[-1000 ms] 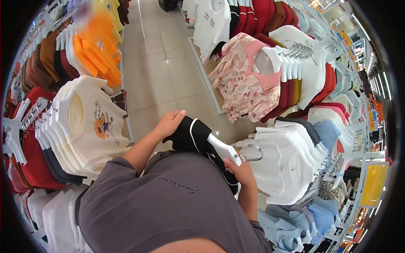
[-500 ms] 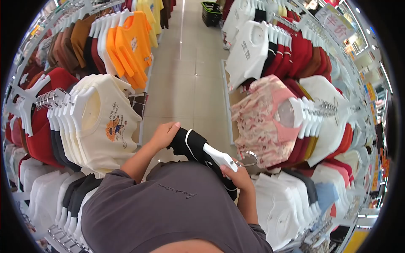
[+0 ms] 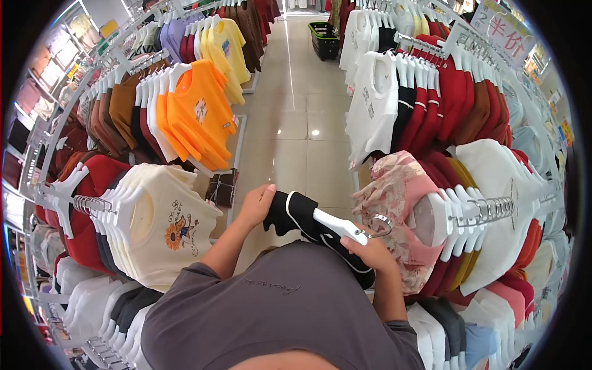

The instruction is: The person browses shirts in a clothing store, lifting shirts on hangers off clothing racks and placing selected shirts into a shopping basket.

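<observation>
In front of my body, a black garment (image 3: 290,213) with white piping hangs on a white hanger (image 3: 339,227) with a metal hook. My left hand (image 3: 258,205) is closed on the garment's left edge, thumb along the top. My right hand (image 3: 373,251) grips the hanger close to its hook, and black cloth drops below it. The hook points to the right, near a pink floral top (image 3: 394,197) on the right-hand rack. The garment's lower part is hidden behind my hands and torso.
Clothes racks flank a tiled aisle (image 3: 296,123). On the left hang cream sweatshirts (image 3: 166,228) and orange tops (image 3: 200,114); on the right, white tops (image 3: 373,98) and red ones. A black basket (image 3: 324,42) stands far down the aisle. A price sign (image 3: 496,34) hangs upper right.
The view has tilted up, showing more of the far aisle, so everything sits lower and further right. Both hands keep their hold on the garment and hanger.
</observation>
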A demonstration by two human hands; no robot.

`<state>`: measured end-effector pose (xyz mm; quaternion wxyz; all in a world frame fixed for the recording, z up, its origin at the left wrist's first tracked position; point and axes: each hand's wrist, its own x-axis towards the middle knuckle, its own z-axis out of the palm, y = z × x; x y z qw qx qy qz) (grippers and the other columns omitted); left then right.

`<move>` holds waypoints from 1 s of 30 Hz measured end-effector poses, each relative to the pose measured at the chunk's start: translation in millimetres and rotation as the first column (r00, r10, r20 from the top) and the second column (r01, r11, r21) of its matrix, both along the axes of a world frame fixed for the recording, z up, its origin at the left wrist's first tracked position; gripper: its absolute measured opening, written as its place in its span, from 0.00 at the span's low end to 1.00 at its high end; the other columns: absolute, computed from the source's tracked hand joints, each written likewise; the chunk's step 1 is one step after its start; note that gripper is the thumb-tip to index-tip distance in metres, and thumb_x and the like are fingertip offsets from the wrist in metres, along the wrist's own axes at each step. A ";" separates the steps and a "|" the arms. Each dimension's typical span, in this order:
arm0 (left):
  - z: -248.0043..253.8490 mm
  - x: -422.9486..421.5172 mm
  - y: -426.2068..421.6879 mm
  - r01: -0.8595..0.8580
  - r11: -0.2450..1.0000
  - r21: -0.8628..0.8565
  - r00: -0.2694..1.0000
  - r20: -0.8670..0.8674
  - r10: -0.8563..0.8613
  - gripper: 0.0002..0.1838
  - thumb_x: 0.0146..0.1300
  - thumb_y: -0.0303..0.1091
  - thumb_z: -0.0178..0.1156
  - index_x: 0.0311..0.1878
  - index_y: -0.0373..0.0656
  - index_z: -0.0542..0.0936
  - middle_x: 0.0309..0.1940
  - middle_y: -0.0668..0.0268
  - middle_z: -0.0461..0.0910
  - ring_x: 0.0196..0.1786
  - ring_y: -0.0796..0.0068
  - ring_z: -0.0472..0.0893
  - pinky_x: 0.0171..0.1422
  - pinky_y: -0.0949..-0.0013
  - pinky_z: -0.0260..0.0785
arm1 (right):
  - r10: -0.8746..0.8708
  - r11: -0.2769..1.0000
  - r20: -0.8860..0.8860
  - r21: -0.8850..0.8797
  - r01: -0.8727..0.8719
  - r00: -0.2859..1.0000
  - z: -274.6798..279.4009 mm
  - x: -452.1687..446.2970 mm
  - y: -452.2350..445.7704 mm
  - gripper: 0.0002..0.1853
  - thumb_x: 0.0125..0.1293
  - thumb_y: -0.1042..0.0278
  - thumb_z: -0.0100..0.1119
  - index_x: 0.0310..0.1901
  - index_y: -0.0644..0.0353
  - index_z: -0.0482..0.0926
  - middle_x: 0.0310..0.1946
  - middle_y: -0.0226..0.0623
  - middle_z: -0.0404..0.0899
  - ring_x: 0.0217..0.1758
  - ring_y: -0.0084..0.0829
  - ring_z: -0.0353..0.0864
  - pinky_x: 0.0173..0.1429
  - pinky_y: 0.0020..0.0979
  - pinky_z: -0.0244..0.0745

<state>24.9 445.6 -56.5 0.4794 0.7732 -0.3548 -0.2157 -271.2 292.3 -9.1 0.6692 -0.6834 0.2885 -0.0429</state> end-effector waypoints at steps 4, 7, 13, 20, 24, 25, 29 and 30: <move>-5.9 -2.0 -22.3 0.001 1.000 0.015 1.000 -0.008 0.000 0.25 0.74 0.49 0.47 0.35 0.33 0.77 0.25 0.56 0.75 0.31 0.66 0.73 0.40 0.63 0.68 | -0.003 1.000 0.035 0.017 0.002 0.999 -6.7 1.1 -25.2 0.21 0.66 0.57 0.64 0.53 0.64 0.79 0.39 0.33 0.80 0.42 0.26 0.76 0.49 0.30 0.72; -11.3 4.9 -39.1 0.043 0.994 0.097 0.999 0.018 -0.045 0.25 0.74 0.49 0.47 0.36 0.34 0.78 0.25 0.57 0.76 0.31 0.67 0.74 0.40 0.63 0.68 | -0.005 0.999 0.051 0.041 0.003 0.999 1.3 5.1 -37.0 0.18 0.67 0.61 0.63 0.52 0.65 0.79 0.39 0.33 0.80 0.43 0.26 0.76 0.49 0.29 0.71; -16.2 22.6 -81.9 0.087 0.993 0.081 0.996 -0.038 -0.084 0.25 0.74 0.50 0.47 0.35 0.33 0.77 0.25 0.57 0.75 0.31 0.66 0.74 0.41 0.62 0.68 | -0.088 0.995 0.040 0.048 0.086 0.995 -10.3 16.4 -59.8 0.18 0.66 0.61 0.65 0.51 0.64 0.79 0.39 0.33 0.80 0.43 0.25 0.76 0.49 0.29 0.71; -29.2 81.8 -141.0 0.246 0.954 0.170 0.969 -0.042 -0.242 0.27 0.73 0.51 0.46 0.35 0.32 0.76 0.26 0.49 0.76 0.32 0.56 0.76 0.41 0.58 0.68 | -0.212 0.976 0.005 0.042 0.212 0.977 -10.4 65.0 -85.4 0.18 0.65 0.60 0.66 0.51 0.64 0.79 0.39 0.32 0.80 0.44 0.25 0.76 0.50 0.29 0.71; -34.8 137.4 -169.7 0.281 0.949 0.142 0.960 -0.039 -0.279 0.27 0.73 0.52 0.46 0.35 0.32 0.76 0.26 0.47 0.76 0.32 0.52 0.76 0.41 0.56 0.68 | -0.232 0.972 -0.052 0.025 0.233 0.971 -12.8 121.9 -100.1 0.20 0.66 0.59 0.65 0.53 0.63 0.79 0.40 0.32 0.81 0.46 0.25 0.77 0.51 0.30 0.72; -36.6 153.2 -176.5 0.289 0.948 0.135 0.957 -0.055 -0.284 0.27 0.73 0.52 0.46 0.35 0.32 0.76 0.26 0.47 0.76 0.32 0.52 0.76 0.41 0.56 0.68 | -0.246 0.969 -0.038 0.021 0.247 0.968 -10.8 138.2 -100.6 0.20 0.66 0.58 0.65 0.54 0.63 0.79 0.40 0.32 0.81 0.46 0.25 0.77 0.52 0.30 0.72; -39.0 223.5 -199.8 0.305 0.938 0.161 0.951 -0.009 -0.308 0.28 0.73 0.53 0.46 0.35 0.32 0.76 0.26 0.47 0.76 0.31 0.52 0.77 0.40 0.56 0.68 | -0.216 0.976 -0.138 -0.022 0.215 0.967 -4.5 202.4 -115.2 0.22 0.65 0.55 0.65 0.55 0.59 0.79 0.43 0.35 0.82 0.47 0.27 0.78 0.54 0.31 0.72; -38.9 237.4 -205.0 0.295 0.940 0.170 0.954 0.004 -0.300 0.28 0.72 0.53 0.46 0.35 0.32 0.76 0.26 0.47 0.76 0.31 0.52 0.77 0.40 0.56 0.68 | -0.222 0.975 -0.155 -0.037 0.219 0.963 -8.5 214.5 -118.5 0.22 0.65 0.55 0.65 0.55 0.59 0.79 0.43 0.35 0.82 0.47 0.27 0.78 0.54 0.31 0.72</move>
